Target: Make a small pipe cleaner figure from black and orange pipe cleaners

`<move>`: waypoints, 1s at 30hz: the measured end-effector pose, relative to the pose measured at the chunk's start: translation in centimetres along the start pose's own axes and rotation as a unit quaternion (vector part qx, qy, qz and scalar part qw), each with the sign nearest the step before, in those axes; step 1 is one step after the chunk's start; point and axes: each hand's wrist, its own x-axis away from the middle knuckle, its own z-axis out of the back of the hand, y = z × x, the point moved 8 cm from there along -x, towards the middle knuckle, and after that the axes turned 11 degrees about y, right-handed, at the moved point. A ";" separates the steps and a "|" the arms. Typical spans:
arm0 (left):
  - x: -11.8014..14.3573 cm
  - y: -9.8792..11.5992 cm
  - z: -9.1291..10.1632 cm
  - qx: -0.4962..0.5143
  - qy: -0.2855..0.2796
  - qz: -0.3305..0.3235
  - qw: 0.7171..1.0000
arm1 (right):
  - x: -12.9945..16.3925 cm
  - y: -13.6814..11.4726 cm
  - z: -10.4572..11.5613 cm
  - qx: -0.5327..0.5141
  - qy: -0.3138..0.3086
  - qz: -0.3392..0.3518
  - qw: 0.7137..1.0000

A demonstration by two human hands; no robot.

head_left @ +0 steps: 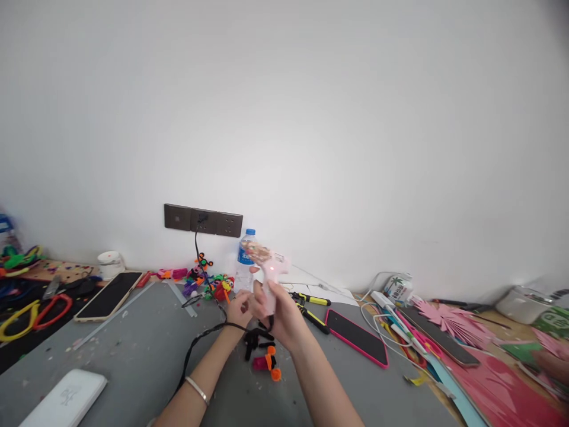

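Note:
A pale pink hot glue gun (274, 268) is gripped upright in my right hand (281, 311), its stained nozzle end pointing left and a small light glowing on its side. Close beside its handle, my left hand (240, 307) has its fingers curled together; anything between them is too small or hidden to make out. A black cord (204, 332) runs across my left wrist. Below my hands on the grey mat (142, 356) lie black fuzzy pieces (256, 340) and a magenta, orange and black pipe-cleaner figure (269, 363).
Behind my hands stand a water bottle (244, 276) and colourful pipe-cleaner figures (217, 287). Yellow-black pliers (313, 311) and a pink-edged phone (357, 337) lie right. Left are another phone (109, 296), scissors (53, 311) and a white power bank (66, 398). Pink paper (498, 385) covers the far right.

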 end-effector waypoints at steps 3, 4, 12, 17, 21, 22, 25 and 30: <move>-0.2 -0.6 0.2 0.008 0.010 0.010 1.000 | 1.8 -1.4 2.9 0.007 0.057 0.030 0.998; -0.2 -0.8 0.3 0.010 0.012 0.014 1.000 | 2.3 -1.5 4.0 0.021 0.081 0.043 0.996; -0.4 -0.9 0.8 0.012 0.008 0.009 1.000 | 5.4 2.6 12.2 0.118 0.190 0.093 0.970; -0.5 -0.3 1.5 -0.021 0.026 -0.009 0.999 | 5.9 3.8 12.9 0.134 0.181 0.087 0.970; -0.2 -0.2 1.8 -0.031 0.027 -0.014 0.999 | 5.4 4.7 13.6 0.190 0.212 0.069 0.956; -0.1 0.0 1.7 -0.030 0.022 -0.019 0.999 | 5.4 5.0 13.8 0.205 0.222 0.065 0.951; 0.2 0.5 1.4 -0.025 0.004 -0.034 0.999 | 5.4 5.7 14.3 0.238 0.241 0.057 0.939; 0.4 1.4 1.3 -0.018 -0.003 -0.045 0.999 | 5.8 6.1 14.6 0.268 0.275 0.057 0.921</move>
